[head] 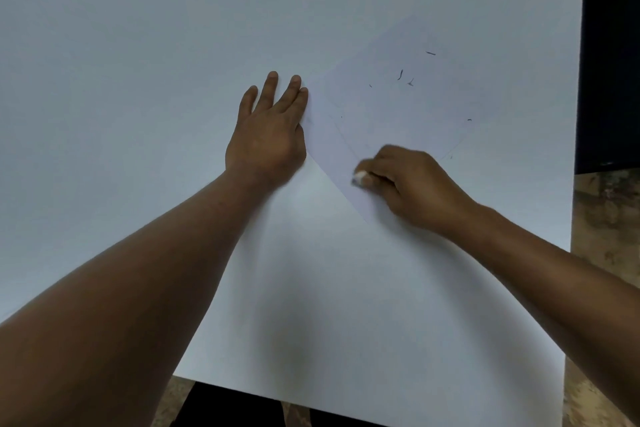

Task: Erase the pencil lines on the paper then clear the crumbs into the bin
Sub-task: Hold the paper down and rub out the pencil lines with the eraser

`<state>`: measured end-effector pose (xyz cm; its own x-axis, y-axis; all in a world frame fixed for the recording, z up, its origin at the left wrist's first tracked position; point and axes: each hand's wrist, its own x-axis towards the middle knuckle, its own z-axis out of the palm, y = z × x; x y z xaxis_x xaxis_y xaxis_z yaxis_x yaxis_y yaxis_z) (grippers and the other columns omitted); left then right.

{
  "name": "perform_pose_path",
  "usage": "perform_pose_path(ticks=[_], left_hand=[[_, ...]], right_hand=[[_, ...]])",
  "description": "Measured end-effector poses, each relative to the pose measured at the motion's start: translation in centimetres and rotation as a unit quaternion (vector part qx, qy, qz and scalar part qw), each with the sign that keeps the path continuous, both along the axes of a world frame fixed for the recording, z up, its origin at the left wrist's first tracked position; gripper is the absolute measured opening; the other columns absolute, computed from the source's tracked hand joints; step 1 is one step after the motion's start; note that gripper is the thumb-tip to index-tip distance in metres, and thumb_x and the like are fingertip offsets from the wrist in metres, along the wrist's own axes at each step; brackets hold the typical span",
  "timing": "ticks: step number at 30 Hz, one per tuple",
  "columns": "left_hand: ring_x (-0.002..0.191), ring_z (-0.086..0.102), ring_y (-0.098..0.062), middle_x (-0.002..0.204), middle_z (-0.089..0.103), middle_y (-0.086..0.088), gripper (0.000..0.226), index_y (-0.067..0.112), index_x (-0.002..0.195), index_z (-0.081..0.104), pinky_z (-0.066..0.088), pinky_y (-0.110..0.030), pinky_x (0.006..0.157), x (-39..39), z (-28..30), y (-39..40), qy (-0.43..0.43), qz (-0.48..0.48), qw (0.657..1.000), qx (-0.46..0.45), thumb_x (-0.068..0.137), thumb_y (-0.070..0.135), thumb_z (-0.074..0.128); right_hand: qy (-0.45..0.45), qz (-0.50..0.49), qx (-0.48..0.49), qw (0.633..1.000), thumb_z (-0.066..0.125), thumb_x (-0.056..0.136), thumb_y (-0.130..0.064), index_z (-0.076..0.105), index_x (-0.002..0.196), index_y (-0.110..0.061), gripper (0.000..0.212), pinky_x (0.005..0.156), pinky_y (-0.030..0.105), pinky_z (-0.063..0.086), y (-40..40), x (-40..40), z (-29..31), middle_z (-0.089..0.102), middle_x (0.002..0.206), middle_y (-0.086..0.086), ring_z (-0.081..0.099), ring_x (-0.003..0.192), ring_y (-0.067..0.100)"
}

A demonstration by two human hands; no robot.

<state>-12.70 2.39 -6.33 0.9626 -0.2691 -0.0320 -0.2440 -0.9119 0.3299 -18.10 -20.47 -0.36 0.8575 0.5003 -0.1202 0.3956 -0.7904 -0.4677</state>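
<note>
A sheet of white paper [398,100] lies turned like a diamond on the white table [138,45], right of centre. Faint pencil lines [346,135] run near its left edge. Several dark eraser crumbs [400,74] are scattered over its upper part. My left hand [268,135] lies flat with straight fingers, pressing the paper's left corner down. My right hand [412,187] grips a small white eraser [360,178] and holds its tip on the paper's lower left edge. The eraser and right hand look blurred.
The table's right edge [576,114] runs close to the paper, with a dark box-like object [613,80] beyond it. Mottled brown floor [602,211] shows to the right and below the table's near edge. No bin is in view.
</note>
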Motion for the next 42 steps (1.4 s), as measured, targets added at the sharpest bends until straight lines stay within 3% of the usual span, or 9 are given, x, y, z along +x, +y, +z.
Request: perform_pose_path(ticks=[6, 10, 15, 19, 23, 27, 34, 38, 42], left_hand=[[0.157, 0.012, -0.031, 0.168, 0.027, -0.005, 0.065, 0.009, 0.158, 0.034, 0.010, -0.050, 0.126, -0.2, 0.4, -0.1, -0.002, -0.011, 1.000, 0.020, 0.101, 0.038, 0.022], [0.158, 0.010, -0.032, 0.169, 0.024, -0.005, 0.064, 0.009, 0.159, 0.030, 0.010, -0.051, 0.126, -0.2, 0.4, -0.1, 0.003, -0.016, 0.999, 0.048, 0.102, 0.039, 0.020], [0.157, 0.010, -0.033, 0.169, 0.023, -0.005, 0.065, 0.009, 0.159, 0.030, 0.011, -0.052, 0.126, -0.1, 0.4, 0.0, 0.001, -0.016, 0.998, 0.065, 0.102, 0.038, 0.019], [0.157, 0.010, -0.034, 0.169, 0.024, -0.005, 0.065, 0.009, 0.159, 0.030, 0.011, -0.052, 0.126, 0.0, 0.5, -0.1, 0.004, -0.018, 0.998, 0.065, 0.102, 0.038, 0.019], [0.158, 0.009, -0.033, 0.169, 0.022, -0.005, 0.064, 0.009, 0.160, 0.028, 0.008, -0.052, 0.126, -0.1, 0.5, -0.1, 0.004, -0.018, 0.998, 0.061, 0.103, 0.037, 0.018], [0.157, 0.009, -0.034, 0.169, 0.022, -0.006, 0.064, 0.008, 0.160, 0.028, 0.009, -0.052, 0.126, -0.1, 0.4, 0.0, 0.007, -0.023, 0.998, 0.061, 0.101, 0.034, 0.017], [0.158, 0.009, -0.032, 0.170, 0.021, -0.005, 0.065, 0.010, 0.160, 0.026, 0.008, -0.051, 0.127, -0.2, 0.3, -0.1, 0.007, -0.017, 0.998, 0.061, 0.101, 0.034, 0.017], [0.158, 0.008, -0.032, 0.170, 0.020, -0.004, 0.066, 0.010, 0.161, 0.026, 0.008, -0.051, 0.127, 0.0, 0.4, 0.0, 0.005, -0.016, 0.998, 0.061, 0.100, 0.034, 0.015], [0.158, 0.007, -0.032, 0.170, 0.019, -0.003, 0.067, 0.011, 0.161, 0.024, 0.007, -0.050, 0.127, 0.2, 0.3, -0.1, 0.005, -0.020, 0.998, 0.057, 0.100, 0.036, 0.013]], right_hand=[[-0.077, 0.058, -0.042, 0.994, 0.056, 0.095, -0.019, 0.073, 0.101, -0.012, 0.019, 0.062, 0.038, 0.049, 4.1, 3.8, -0.7, 0.056, 0.084, 0.009, 0.055, 0.074, 0.027], [-0.102, 0.093, -0.067, 0.988, 0.059, 0.095, -0.010, 0.071, 0.107, -0.008, 0.018, 0.057, 0.038, 0.047, 3.0, 3.0, -0.6, 0.056, 0.083, 0.010, 0.052, 0.073, 0.028], [-0.072, 0.085, -0.052, 0.992, 0.045, 0.100, -0.020, 0.069, 0.111, -0.005, 0.030, 0.055, 0.038, 0.048, -0.8, -0.7, -0.1, 0.056, 0.082, 0.009, 0.050, 0.073, 0.026], [-0.042, 0.044, -0.039, 0.997, 0.060, 0.097, -0.009, 0.072, 0.109, -0.007, 0.017, 0.057, 0.038, 0.051, -2.7, -2.8, -0.5, 0.057, 0.081, 0.005, 0.052, 0.071, 0.023], [0.023, 0.010, -0.006, 1.000, 0.061, 0.099, -0.023, 0.074, 0.107, -0.017, 0.017, 0.070, 0.037, 0.052, -2.3, -1.6, 0.4, 0.061, 0.084, 0.001, 0.062, 0.077, 0.019], [-0.034, -0.004, 0.003, 0.999, 0.058, 0.099, -0.028, 0.074, 0.106, -0.019, 0.019, 0.070, 0.036, 0.050, 0.6, 1.7, -0.2, 0.060, 0.083, 0.003, 0.061, 0.077, 0.021], [-0.096, 0.046, -0.038, 0.994, 0.056, 0.098, -0.016, 0.071, 0.110, -0.007, 0.022, 0.058, 0.037, 0.049, 1.8, 1.7, -1.5, 0.057, 0.082, 0.009, 0.053, 0.073, 0.026], [-0.080, 0.043, -0.048, 0.995, 0.061, 0.097, -0.010, 0.071, 0.108, -0.005, 0.016, 0.055, 0.032, 0.045, -1.3, -1.7, -1.0, 0.054, 0.079, 0.006, 0.050, 0.070, 0.024], [0.002, -0.016, -0.048, 0.999, 0.060, 0.099, -0.019, 0.074, 0.104, -0.017, 0.015, 0.064, 0.026, 0.040, -1.7, -1.7, -0.6, 0.056, 0.079, -0.004, 0.058, 0.074, 0.021]])
